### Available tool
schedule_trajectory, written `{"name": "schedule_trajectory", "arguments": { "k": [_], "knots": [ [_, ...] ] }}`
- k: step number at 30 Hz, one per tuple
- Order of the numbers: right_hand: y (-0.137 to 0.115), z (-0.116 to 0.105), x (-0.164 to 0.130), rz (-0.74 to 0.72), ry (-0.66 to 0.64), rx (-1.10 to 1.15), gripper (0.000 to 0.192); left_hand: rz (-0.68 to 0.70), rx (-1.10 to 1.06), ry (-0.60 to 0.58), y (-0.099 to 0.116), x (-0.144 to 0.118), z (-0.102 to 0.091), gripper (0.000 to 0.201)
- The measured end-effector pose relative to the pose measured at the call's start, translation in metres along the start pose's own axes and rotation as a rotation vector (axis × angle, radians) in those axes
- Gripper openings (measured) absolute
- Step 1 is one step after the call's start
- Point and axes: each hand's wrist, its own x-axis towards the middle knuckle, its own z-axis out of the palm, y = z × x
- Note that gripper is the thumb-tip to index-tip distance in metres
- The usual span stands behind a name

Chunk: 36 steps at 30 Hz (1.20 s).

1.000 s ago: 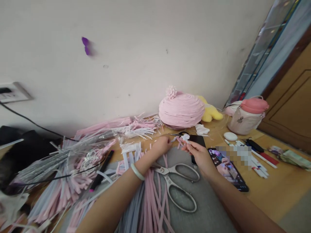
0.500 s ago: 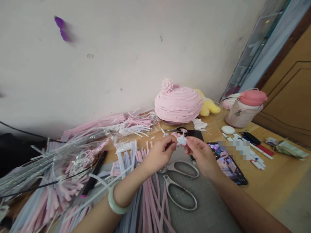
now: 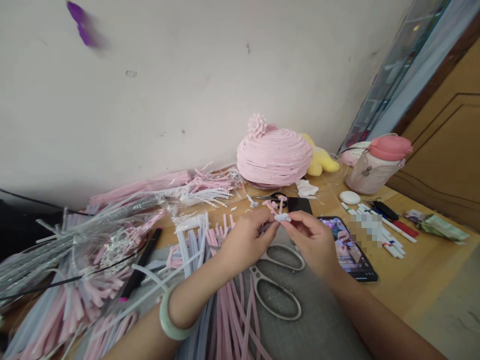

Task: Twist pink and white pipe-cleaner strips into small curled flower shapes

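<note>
Pink and white fuzzy stems, short, twisted into a small cluster [image 3: 278,210] with rounded tips splaying up. Left hand [image 3: 245,240] and right hand [image 3: 309,237] both pinch it between fingertips, held above the grey mat [image 3: 318,320]. Scissors [image 3: 275,280] lie at 6 o'clock of it, phone [image 3: 347,247] at 4 o'clock.
</note>
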Motion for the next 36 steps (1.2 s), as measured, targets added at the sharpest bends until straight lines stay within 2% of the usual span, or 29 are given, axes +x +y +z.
{"name": "schedule_trajectory", "arguments": {
  "k": [3,5,6,8,11,12,14,15,17,19,21,23,25,27,28,29,31,34,36],
  "knots": [
    [-0.001,0.000,-0.004,-0.216,0.038,-0.130,0.006,-0.036,-0.029,0.014,0.006,-0.002,0.001,0.018],
    [-0.003,-0.001,-0.004,-0.212,0.058,-0.126,0.006,-0.089,-0.081,0.017,0.008,-0.003,0.001,0.019],
    [-0.004,-0.001,-0.003,-0.147,0.057,-0.089,0.006,-0.122,-0.127,0.007,0.007,-0.003,0.001,0.019],
    [-0.006,-0.003,0.001,0.088,-0.007,0.090,0.011,-0.204,-0.275,-0.049,0.006,-0.003,0.000,0.022],
    [-0.008,-0.006,0.008,0.515,-0.232,0.520,0.022,-0.348,-0.557,-0.178,0.005,-0.001,-0.004,0.028],
    [-0.008,-0.007,0.010,0.609,-0.298,0.638,0.024,-0.384,-0.624,-0.205,0.005,0.000,-0.005,0.029],
    [-0.008,-0.008,0.012,0.674,-0.354,0.742,0.026,-0.406,-0.675,-0.220,0.005,0.001,-0.007,0.028],
    [-0.008,-0.007,0.011,0.649,-0.337,0.722,0.026,-0.393,-0.656,-0.214,0.005,0.001,-0.007,0.028],
    [-0.007,-0.006,0.007,0.516,-0.243,0.541,0.024,-0.348,-0.549,-0.189,0.004,0.002,-0.006,0.026],
    [-0.005,-0.004,0.003,0.294,-0.128,0.247,0.018,-0.299,-0.397,-0.148,0.004,0.001,-0.004,0.024],
    [-0.003,-0.004,-0.001,0.004,-0.053,-0.039,0.010,-0.260,-0.265,-0.107,0.005,-0.001,0.000,0.023],
    [0.000,-0.005,-0.003,-0.299,-0.019,-0.247,0.008,-0.215,-0.182,-0.072,0.008,-0.004,0.004,0.021],
    [0.001,-0.007,-0.004,-0.535,-0.011,-0.387,0.017,-0.173,-0.133,-0.040,0.012,-0.007,0.008,0.021],
    [0.001,-0.009,-0.003,-0.662,-0.020,-0.443,0.027,-0.145,-0.110,-0.017,0.013,-0.007,0.010,0.021],
    [0.001,-0.010,-0.003,-0.678,-0.028,-0.436,0.029,-0.132,-0.107,-0.014,0.012,-0.007,0.010,0.021],
    [0.000,-0.010,-0.003,-0.659,-0.031,-0.405,0.029,-0.118,-0.113,-0.013,0.009,-0.006,0.010,0.021],
    [-0.001,-0.008,-0.002,-0.491,-0.020,-0.257,0.025,-0.072,-0.144,-0.010,0.002,-0.002,0.009,0.020],
    [-0.003,-0.004,-0.002,-0.051,-0.013,0.143,0.017,-0.002,-0.188,0.030,-0.011,0.002,0.007,0.021],
    [-0.003,-0.001,-0.002,0.199,-0.067,0.373,0.017,0.059,-0.186,0.069,-0.016,0.003,0.006,0.022]
  ]
}}
